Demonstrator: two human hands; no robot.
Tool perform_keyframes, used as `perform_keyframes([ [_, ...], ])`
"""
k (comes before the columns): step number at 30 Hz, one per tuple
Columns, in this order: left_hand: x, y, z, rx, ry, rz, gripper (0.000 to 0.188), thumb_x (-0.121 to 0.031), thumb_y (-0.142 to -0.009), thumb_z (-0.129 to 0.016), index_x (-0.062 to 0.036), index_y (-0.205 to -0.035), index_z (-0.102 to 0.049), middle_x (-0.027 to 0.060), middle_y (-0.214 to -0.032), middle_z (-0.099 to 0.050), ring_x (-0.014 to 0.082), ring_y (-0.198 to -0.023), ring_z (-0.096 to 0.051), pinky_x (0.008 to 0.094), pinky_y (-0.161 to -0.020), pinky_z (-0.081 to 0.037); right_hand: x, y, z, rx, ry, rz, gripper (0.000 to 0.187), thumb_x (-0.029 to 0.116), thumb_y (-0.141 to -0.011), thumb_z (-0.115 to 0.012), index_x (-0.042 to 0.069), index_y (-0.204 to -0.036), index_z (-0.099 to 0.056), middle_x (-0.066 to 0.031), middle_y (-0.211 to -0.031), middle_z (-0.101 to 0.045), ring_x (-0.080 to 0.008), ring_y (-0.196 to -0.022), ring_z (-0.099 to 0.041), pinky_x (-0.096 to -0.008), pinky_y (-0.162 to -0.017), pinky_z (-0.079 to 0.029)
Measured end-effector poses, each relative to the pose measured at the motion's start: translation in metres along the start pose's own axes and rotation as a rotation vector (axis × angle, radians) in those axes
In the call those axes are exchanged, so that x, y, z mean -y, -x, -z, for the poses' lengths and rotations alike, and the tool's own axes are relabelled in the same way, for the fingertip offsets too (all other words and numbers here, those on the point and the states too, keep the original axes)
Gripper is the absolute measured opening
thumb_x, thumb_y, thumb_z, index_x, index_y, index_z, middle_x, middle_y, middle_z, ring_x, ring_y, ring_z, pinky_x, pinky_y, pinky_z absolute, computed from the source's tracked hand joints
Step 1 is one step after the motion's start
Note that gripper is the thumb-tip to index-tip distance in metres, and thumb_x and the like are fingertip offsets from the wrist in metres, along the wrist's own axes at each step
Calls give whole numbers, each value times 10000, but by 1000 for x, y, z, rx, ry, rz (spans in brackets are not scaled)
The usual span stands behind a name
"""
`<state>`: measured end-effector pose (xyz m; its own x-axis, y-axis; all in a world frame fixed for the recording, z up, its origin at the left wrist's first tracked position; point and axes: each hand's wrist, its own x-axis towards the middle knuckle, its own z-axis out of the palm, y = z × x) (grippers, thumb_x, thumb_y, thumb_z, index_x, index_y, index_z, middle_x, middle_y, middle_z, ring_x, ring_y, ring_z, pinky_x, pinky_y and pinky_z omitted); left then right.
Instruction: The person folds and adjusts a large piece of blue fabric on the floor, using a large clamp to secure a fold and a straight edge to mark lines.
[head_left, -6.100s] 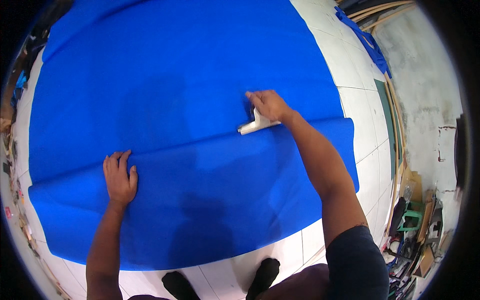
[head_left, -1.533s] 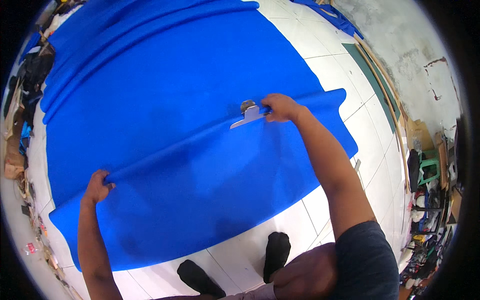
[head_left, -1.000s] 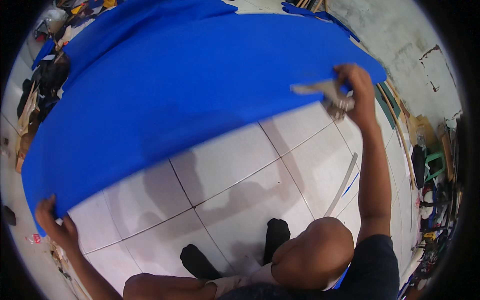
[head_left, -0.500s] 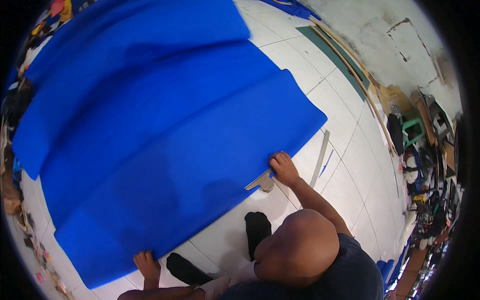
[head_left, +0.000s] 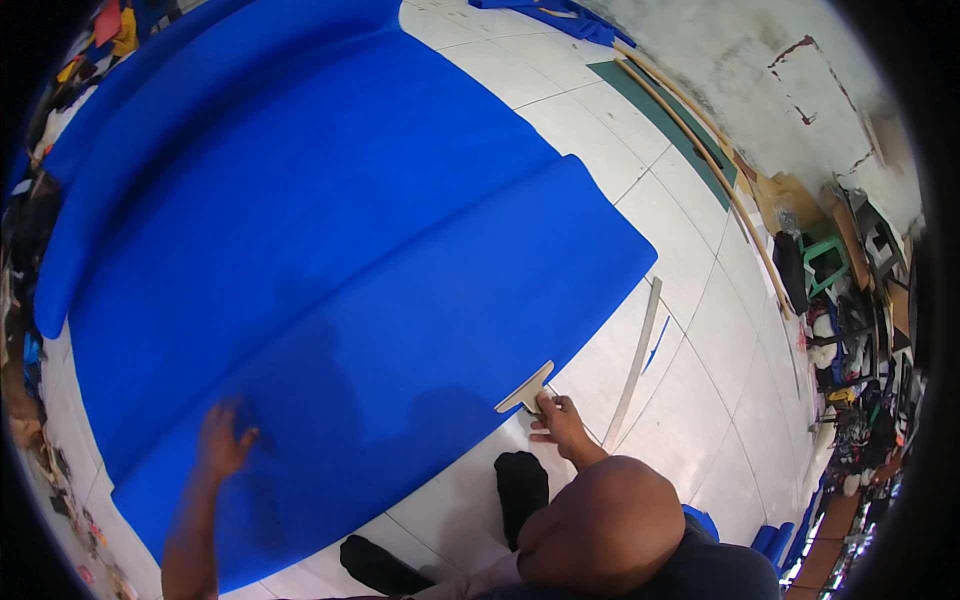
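Observation:
A large blue sheet [head_left: 330, 250], perhaps fabric or thin foam, spreads across the floor with a folded-over strip along its near side. My right hand [head_left: 562, 425] is at its near edge, thumb and fingers closed on a wide T-shaped metal piece [head_left: 527, 388] that looks like a clip or scraper. That piece's straight edge lies over the blue sheet. My left hand [head_left: 226, 440] hovers over or touches the sheet at the left, blurred, thumb apart from the fingers; nothing shows in it. Whether it touches the sheet I cannot tell.
A grey flat strip [head_left: 635, 365] and a thin blue scrap [head_left: 657, 343] lie on the white tiles to the right. Wooden poles [head_left: 700, 150] rest along a green board [head_left: 668, 122] near the wall. Piled clutter and a green stool [head_left: 825, 263] stand at far right. My feet in black socks [head_left: 520, 495] are near the sheet.
My left hand has left the sheet's near edge and moved farther over it. My right hand has come nearer and taken hold of the metal piece. The sheet's far folds have shifted away to the left.

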<state>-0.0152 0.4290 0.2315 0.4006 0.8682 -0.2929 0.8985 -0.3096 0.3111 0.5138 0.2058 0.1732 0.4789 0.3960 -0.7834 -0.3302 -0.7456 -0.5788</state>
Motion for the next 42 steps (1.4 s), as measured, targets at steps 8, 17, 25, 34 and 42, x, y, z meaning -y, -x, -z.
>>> perform_keyframes([
  [8, 18, -84, -27, -73, 0, 120, 604, -349, -856, -684, -27, -1323, -477, 212, -1247, -505, 401, -1131, -513, 461, -956, -432, 13, 15, -2, 66, -419, -66, 351, 259, -948, -613, 51, -1159, -424, -126, -1124, -534, -245, -1059, -544, -432, -931, -507],
  [17, 38, -70, -44, -226, -24, 96, 587, -383, -838, -684, -37, -1284, -522, 174, -1126, -534, 364, -1056, -520, 473, -930, -397, -71, -12, 73, -123, -331, 313, 323, 126, -900, -650, 26, -1153, -476, -122, -1110, -553, -225, -986, -589, -387, -883, -538],
  [25, 21, -69, -69, -537, -119, 80, 580, -385, -831, -621, -57, -1296, -513, 188, -1165, -504, 363, -1145, -461, 552, -1091, -253, 119, -55, 71, 60, -448, 732, 400, 520, -960, -431, 143, -998, -558, -14, -932, -544, -177, -890, -548, -356, -788, -441],
  [34, 15, -68, -68, -512, -81, 156, 600, -332, -797, -651, -61, -1311, -503, 185, -1203, -484, 352, -1183, -441, 543, -1106, -241, 336, -116, -253, 233, 1017, 1141, 656, 500, -1007, -283, -39, -912, -645, -232, -905, -656, -396, -895, -605, -459, -854, -447],
  [42, 10, -74, -66, -509, -72, 133, 589, -316, -809, -630, -53, -1318, -495, 202, -1210, -483, 379, -1170, -438, 546, -1084, -259, 316, -138, -340, 414, 1457, 1253, 616, 474, -1012, -264, 23, -1010, -683, -234, -1050, -655, -432, -1023, -583, -506, -932, -434],
])
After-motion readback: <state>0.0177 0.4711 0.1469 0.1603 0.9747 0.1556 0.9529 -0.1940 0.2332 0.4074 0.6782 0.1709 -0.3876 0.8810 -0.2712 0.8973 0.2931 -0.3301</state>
